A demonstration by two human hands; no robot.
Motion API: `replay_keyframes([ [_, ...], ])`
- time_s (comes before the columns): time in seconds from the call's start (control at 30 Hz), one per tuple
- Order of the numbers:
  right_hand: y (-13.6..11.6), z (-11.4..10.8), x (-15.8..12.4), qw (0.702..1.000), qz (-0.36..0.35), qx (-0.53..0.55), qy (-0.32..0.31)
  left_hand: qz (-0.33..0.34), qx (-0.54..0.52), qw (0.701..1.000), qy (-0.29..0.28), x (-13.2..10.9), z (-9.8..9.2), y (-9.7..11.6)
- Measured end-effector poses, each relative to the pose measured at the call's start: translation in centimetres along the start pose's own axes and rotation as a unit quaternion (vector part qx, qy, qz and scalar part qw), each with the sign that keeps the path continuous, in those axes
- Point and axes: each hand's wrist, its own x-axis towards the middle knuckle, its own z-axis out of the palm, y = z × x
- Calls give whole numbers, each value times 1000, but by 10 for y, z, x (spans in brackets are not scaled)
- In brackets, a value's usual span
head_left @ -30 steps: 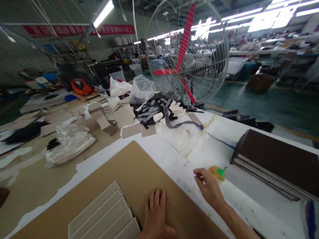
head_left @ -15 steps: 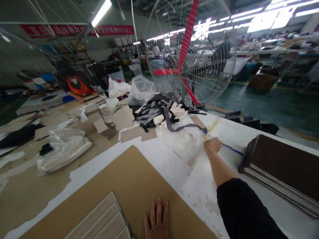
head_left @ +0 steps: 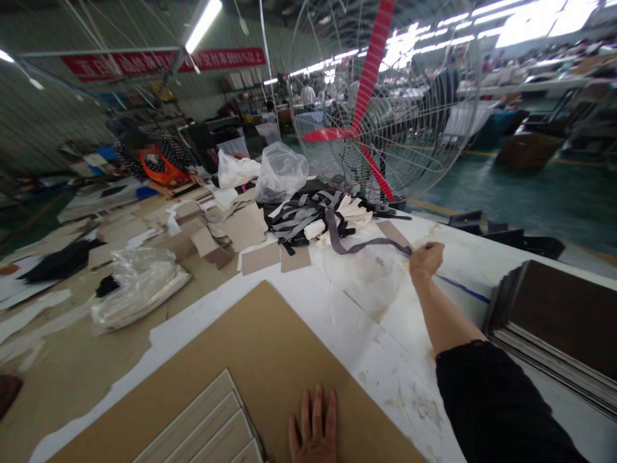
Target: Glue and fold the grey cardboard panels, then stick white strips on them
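Note:
My left hand [head_left: 315,432] lies flat, fingers apart, on a large brown board [head_left: 270,347]. Beside it on the board are several overlapping pale, thin panels [head_left: 207,418]. My right hand [head_left: 427,258] reaches far across the white table, its fingers closed. Whatever they hold is hidden. The end of a long grey-purple fabric strip [head_left: 359,245] lies just left of this hand. A thin blue strip [head_left: 465,289] runs from beneath the wrist towards a stack of dark brown panels [head_left: 563,315] on the right.
A large caged fan with red blades [head_left: 380,116] stands behind the table. Dark and pale fabric strips [head_left: 308,215] are heaped at the back. Clear plastic bags [head_left: 139,286] and cardboard pieces [head_left: 260,259] lie leftward. A co-worker [head_left: 159,161] leans over the far left end.
The view has shifted slightly, so most things sit farther right. My right hand stays closed by the strip's end, and a blue bit beside it no longer shows. My left hand remains flat.

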Motion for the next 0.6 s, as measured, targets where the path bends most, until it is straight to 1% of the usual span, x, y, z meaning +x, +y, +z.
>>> replay_keyframes([
  [0.03, -10, 4, 1, 1000, -30, 4, -1, 0, -3, 1000, 3, 0, 1, 0],
  [0.1, -26, 16, -5, 995, -96, 9, -32, -1, -12, 1000, 5, 0, 2, -1],
  [0.13, -30, 24, -11, 990, -125, 9, -57, -3, -19, 1000, 4, 0, 2, -1],
  [0.2, -29, 38, -23, 981, -162, -1, -107, -7, -29, 1000, 2, 1, 2, -1],
  [0.3, -14, 53, -35, 971, -173, -34, -162, -18, -28, 999, -10, 2, 2, -1],
  [0.4, -1, 59, -33, 962, -170, -71, -202, -16, -23, 999, -25, 2, 1, -2],
  [0.47, 1, 59, -28, 956, -165, -92, -225, -9, -29, 999, -30, 2, -1, -2],
  [0.6, -6, 59, -23, 949, -140, -104, -262, -3, -36, 999, -33, 0, -4, -2],
])
